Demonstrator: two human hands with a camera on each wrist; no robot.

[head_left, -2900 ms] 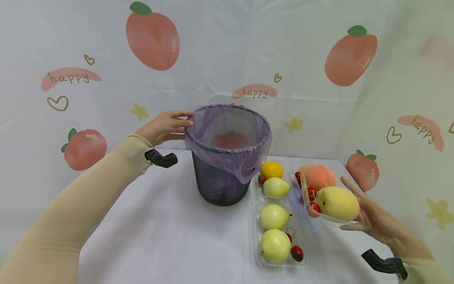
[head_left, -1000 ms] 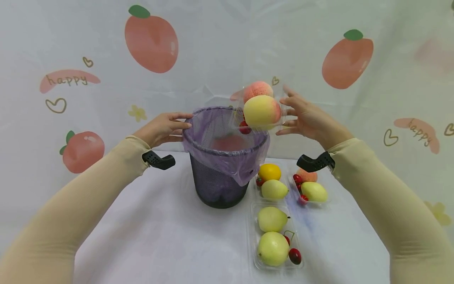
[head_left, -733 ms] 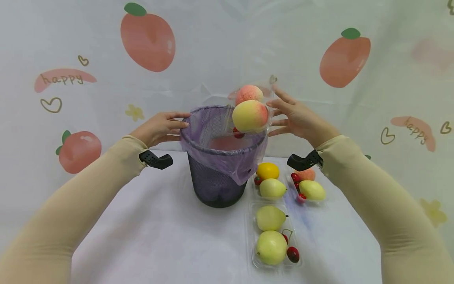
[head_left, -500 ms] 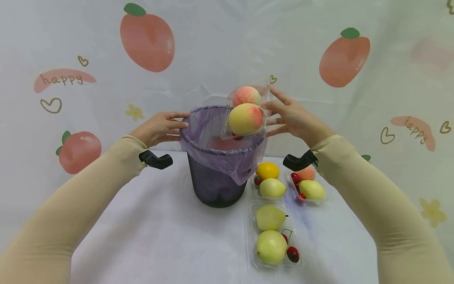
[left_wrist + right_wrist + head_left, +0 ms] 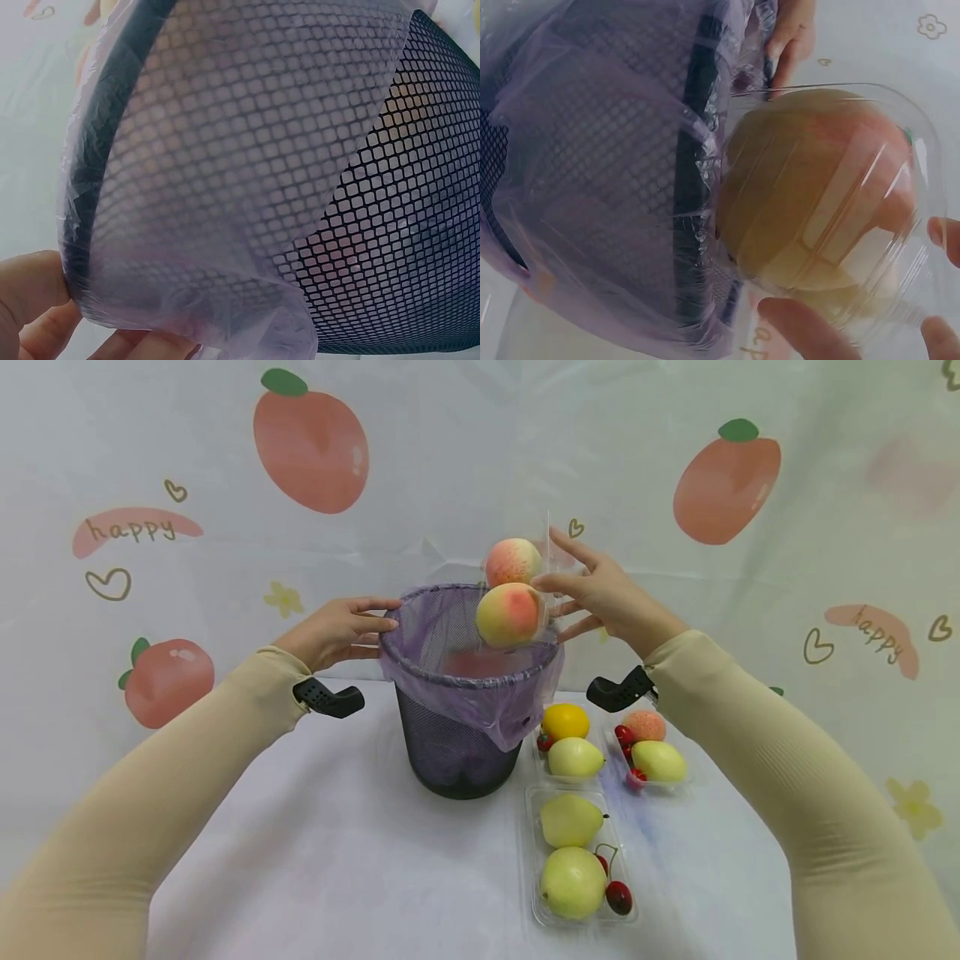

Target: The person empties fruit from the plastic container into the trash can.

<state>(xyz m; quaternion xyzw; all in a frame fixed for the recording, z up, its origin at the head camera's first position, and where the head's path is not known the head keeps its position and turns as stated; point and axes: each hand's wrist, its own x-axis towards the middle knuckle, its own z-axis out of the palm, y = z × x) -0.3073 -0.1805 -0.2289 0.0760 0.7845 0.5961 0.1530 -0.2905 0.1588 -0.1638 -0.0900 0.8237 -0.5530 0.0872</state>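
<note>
A black mesh wastebasket [image 5: 459,743] lined with a purple plastic bag [image 5: 495,702] stands on the table. My left hand [image 5: 330,631] touches its left rim, fingers extended; in the left wrist view the fingers [image 5: 34,289] lie against the bagged rim [image 5: 86,210]. Over the wastebasket's right side, my right hand [image 5: 600,593] holds a clear plastic container [image 5: 547,560] by its edges, tipped steeply. Two peach-like fruits, one yellow-red [image 5: 508,615] and one pinkish [image 5: 513,562], are at the container, above the opening. The right wrist view shows the fruit [image 5: 817,187] through the container wall.
Right of the wastebasket stand clear boxes of fruit: one with an orange-yellow fruit [image 5: 566,722] and a pear [image 5: 576,757], one with a pear [image 5: 572,820], a round green fruit [image 5: 573,882] and cherries [image 5: 618,897], another with a yellow fruit [image 5: 659,762].
My right hand has lifted the fruit container from the right side, carried it left over the wastebasket and tilted it further. My left hand stays at the rim.
</note>
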